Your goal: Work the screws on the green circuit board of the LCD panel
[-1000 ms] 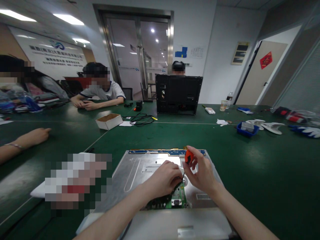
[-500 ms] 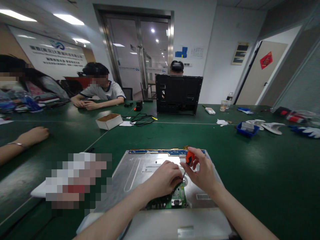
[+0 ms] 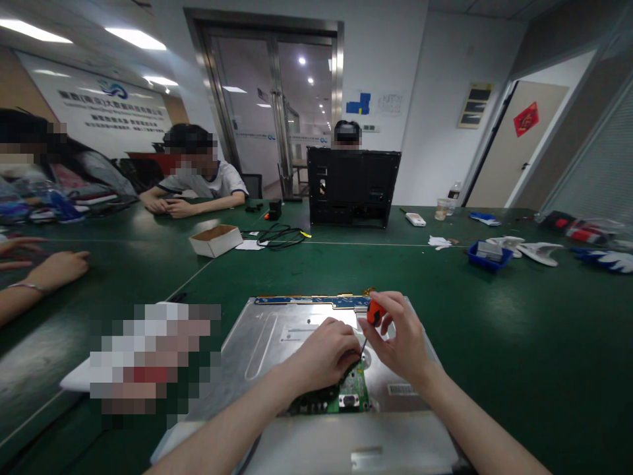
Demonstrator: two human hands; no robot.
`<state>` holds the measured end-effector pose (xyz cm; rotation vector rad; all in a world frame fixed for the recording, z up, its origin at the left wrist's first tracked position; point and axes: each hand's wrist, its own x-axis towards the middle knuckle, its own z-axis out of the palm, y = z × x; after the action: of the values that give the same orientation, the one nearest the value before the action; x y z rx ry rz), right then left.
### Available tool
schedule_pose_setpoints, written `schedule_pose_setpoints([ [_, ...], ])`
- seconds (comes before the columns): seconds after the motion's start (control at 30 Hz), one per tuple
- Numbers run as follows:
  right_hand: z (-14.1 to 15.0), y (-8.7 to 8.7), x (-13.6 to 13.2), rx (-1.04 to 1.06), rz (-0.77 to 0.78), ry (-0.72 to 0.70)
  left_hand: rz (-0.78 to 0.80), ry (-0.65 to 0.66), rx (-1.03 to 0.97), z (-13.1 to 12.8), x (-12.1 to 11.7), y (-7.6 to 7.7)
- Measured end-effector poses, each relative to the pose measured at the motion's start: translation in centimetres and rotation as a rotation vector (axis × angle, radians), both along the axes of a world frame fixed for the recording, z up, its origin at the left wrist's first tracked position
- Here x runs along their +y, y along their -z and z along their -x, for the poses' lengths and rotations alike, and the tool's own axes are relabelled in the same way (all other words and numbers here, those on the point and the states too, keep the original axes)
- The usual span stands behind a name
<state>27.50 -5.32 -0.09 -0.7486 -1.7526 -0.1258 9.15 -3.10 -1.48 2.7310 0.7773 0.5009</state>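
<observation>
A silver metal display back panel (image 3: pixel 270 336) lies flat on the green table in front of me. A green circuit board (image 3: pixel 352 390) sits in its lower middle. My right hand (image 3: pixel 400 343) pinches an orange-handled screwdriver (image 3: pixel 374 311), whose thin shaft slants down to the board. My left hand (image 3: pixel 326 356) rests curled on the panel beside the shaft's tip, fingers closed near the board; what they hold, if anything, is hidden. A blue strip board (image 3: pixel 316 301) runs along the panel's far edge.
A black computer case (image 3: pixel 352 187) stands across the table with a person behind it. A cardboard box (image 3: pixel 215 239), black cables (image 3: pixel 279 235), a blue tray (image 3: pixel 489 255) and white gloves (image 3: pixel 537 251) lie further off. Other people's arms (image 3: pixel 37 280) rest at the left.
My right hand turned the screwdriver handle slightly, shifting a little right. A person's second hand came into view at the far left. My left hand stayed put.
</observation>
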Motion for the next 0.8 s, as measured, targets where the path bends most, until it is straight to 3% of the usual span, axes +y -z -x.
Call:
schedule_pose_setpoints([
  [0.8,0.22,-0.21,-0.38,-0.028,0.041,0.008,0.013,0.031,-0.011,0.13,0.10,0.03],
])
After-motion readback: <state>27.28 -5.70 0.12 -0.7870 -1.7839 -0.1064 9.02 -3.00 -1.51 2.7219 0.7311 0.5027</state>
